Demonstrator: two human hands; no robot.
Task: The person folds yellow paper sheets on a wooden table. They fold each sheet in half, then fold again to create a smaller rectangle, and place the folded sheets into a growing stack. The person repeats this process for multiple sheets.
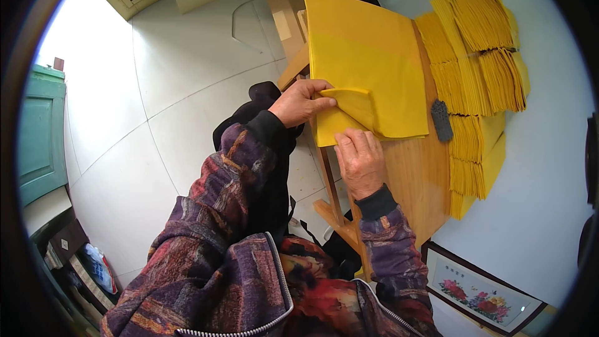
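A stack of yellow paper sheets (368,50) lies on a wooden table (412,175). My left hand (302,103) pinches the near left corner of the top sheet and folds it over toward the right, making a small flap (352,103). My right hand (359,162) presses flat on the near edge of the stack, fingers pointing away from me. Both sleeves are dark, patterned purple and red.
Rows of folded yellow paper (480,50) fan out along the table's right side. A small dark block (442,120) lies between them and the stack. A framed flower picture (483,290) leans low on the right. A green cabinet (40,134) stands at left on the pale tiled floor.
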